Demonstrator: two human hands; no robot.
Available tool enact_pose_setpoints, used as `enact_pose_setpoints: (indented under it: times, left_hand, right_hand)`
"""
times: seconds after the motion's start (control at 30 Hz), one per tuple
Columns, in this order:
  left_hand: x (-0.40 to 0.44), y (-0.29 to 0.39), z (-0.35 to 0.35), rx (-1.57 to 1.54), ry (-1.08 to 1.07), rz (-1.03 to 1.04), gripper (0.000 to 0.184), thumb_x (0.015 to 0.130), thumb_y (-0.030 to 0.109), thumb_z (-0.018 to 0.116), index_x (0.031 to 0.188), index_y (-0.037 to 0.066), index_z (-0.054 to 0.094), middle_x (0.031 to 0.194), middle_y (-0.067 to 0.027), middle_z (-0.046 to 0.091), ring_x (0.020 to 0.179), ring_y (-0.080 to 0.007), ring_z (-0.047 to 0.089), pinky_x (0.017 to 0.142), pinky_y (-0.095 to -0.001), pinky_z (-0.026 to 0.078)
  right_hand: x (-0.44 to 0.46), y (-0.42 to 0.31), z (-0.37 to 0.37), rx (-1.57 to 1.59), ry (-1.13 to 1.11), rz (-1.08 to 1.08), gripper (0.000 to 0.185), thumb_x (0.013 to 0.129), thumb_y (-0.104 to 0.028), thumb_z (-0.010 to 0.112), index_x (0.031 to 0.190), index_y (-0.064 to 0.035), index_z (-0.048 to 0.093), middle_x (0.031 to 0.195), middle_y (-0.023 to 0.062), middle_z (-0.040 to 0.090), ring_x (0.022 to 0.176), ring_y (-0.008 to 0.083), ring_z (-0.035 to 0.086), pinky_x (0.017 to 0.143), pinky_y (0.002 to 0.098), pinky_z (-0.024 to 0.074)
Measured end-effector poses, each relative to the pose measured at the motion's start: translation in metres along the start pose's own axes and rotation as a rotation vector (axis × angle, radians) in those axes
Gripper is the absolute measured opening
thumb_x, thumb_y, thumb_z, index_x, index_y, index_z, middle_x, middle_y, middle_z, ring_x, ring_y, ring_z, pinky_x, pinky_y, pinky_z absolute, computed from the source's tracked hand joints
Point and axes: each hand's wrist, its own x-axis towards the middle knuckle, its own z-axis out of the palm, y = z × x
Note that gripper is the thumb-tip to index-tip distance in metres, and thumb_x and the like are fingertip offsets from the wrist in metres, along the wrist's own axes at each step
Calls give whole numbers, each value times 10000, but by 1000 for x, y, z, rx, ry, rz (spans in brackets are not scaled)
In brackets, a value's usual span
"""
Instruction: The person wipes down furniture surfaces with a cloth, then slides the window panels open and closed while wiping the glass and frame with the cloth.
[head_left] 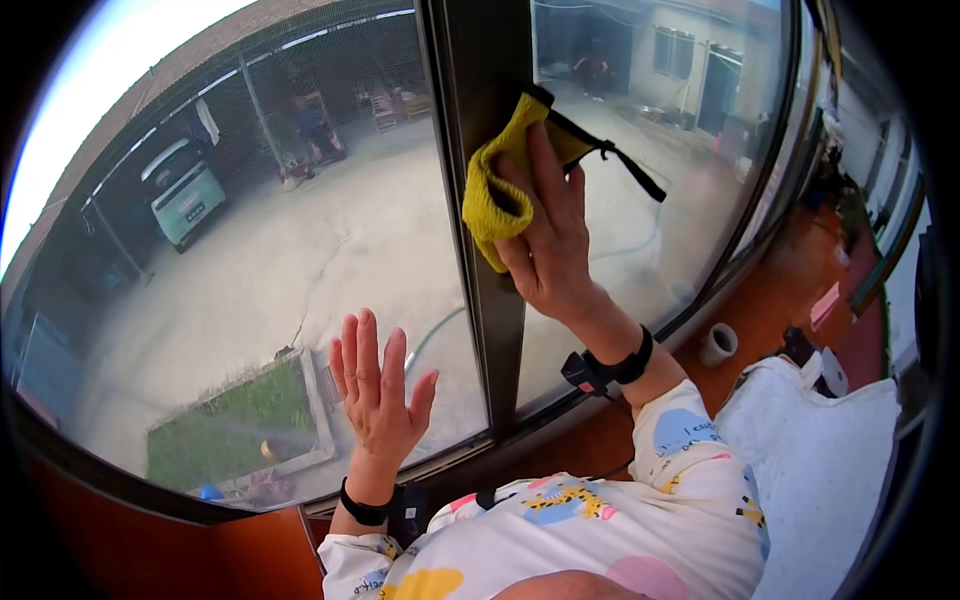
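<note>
My right hand [552,235] presses a yellow cloth [487,190] with black edging and a dangling black strap against the dark window frame [499,340]. The cloth is folded and curls up beside my fingers. Lower and to the left, my left hand [380,395] is raised with its fingers stretched and nothing in it, in front of the left window pane [250,300]. Whether its palm touches the pane I cannot tell. Hazy patches show on the right pane [620,210]. Each wrist wears a black band.
A cup [719,344] stands on the reddish-brown surface [765,290] to my right. Close by lies a white padded cover [810,450]. Through the glass I see a paved yard with a green van [185,195], a grass bed [235,425] and a person [592,72] far off.
</note>
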Motion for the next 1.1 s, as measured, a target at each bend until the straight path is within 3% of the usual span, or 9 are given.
enact_pose_setpoints:
  times: [0.2,0.43,0.57,0.63,0.67,0.73,0.83,0.9,1.1]
  left_hand:
    - [58,39,43,-1,80,45,575,975,314,484,1450,29,326,1514,-240,285,1411,-412,259,1134,-532,188]
    - [90,47,70,53,154,-3,709,980,488,382,1467,-15,268,1526,-268,225,1422,-429,208,1136,-531,164]
    - [99,56,91,212,190,-52,941,838,554,623,1476,-15,229,1536,-288,152,1426,-443,167,1131,-559,146]
    - [95,54,100,261,226,-50,1005,751,451,740,1480,-5,221,1539,-281,150,1429,-434,164,1138,-556,121]
    - [93,53,101,254,227,-51,968,763,416,729,1477,-7,230,1536,-283,157,1430,-429,167,1140,-552,122]
    - [88,52,105,253,236,-30,900,786,363,707,1464,-21,257,1529,-285,179,1428,-424,177,1143,-542,120]
    - [87,53,106,253,249,17,807,824,334,672,1425,-68,315,1508,-285,242,1413,-424,226,1145,-531,123]
    - [84,52,110,228,254,45,787,833,332,667,1418,-69,326,1503,-287,250,1411,-423,236,1144,-527,133]
    - [88,57,113,165,287,30,738,828,267,667,1406,-66,350,1494,-270,287,1405,-424,254,1140,-515,166]
  right_hand:
    - [-137,17,0,1,-313,-83,428,849,-254,642,1272,-265,579,1428,94,446,1322,238,455,1113,585,102]
    - [28,57,-21,-13,-135,-214,401,918,-392,544,1271,-206,586,1454,120,432,1376,250,375,1123,576,-33]
    - [139,73,-30,34,-41,-213,434,974,-392,474,1328,-147,533,1435,150,430,1297,298,419,1047,531,208]
    - [163,56,-33,-126,261,-398,397,960,-249,545,1347,-163,525,1424,256,406,1231,443,485,976,443,452]
    - [164,51,-31,-111,221,-349,422,964,-285,533,1364,-155,505,1441,283,355,1244,475,453,983,469,441]
    - [145,48,-17,8,100,-242,432,953,-432,486,1319,-214,556,1448,151,417,1367,299,369,1097,560,140]
    - [74,37,-10,-5,43,-220,413,988,-379,440,1316,-166,571,1496,269,281,1356,410,336,1033,500,268]
    - [24,32,-4,84,-47,-142,431,935,-353,528,1348,-229,550,1507,275,249,1381,464,277,1087,538,213]
    - [107,39,-15,-135,100,-266,446,900,-310,613,1333,-222,552,1455,229,335,1300,365,400,1022,514,288]
